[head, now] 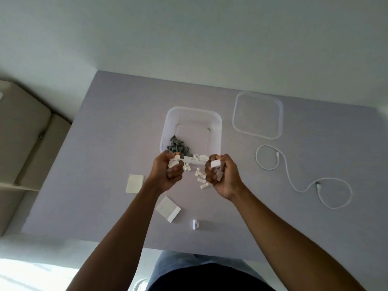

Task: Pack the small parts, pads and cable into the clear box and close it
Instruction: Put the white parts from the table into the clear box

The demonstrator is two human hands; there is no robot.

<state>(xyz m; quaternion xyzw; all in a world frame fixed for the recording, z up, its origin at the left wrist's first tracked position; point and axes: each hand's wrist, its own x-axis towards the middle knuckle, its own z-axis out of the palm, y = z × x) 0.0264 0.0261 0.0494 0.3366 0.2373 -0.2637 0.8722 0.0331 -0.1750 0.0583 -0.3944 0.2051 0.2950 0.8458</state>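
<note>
From my head camera, my left hand (171,173) curled round small white plastic parts (173,162), and my right hand (220,175) gripped more. Just beyond my fingers stood the open clear plastic box (217,131), holding small grey clips (177,145). The white cable (294,183) lay well right.

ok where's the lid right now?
In the head view, the clear lid lies flat on the table, to the right of the open clear box at the far side, with the white cable just nearer the person.
</note>
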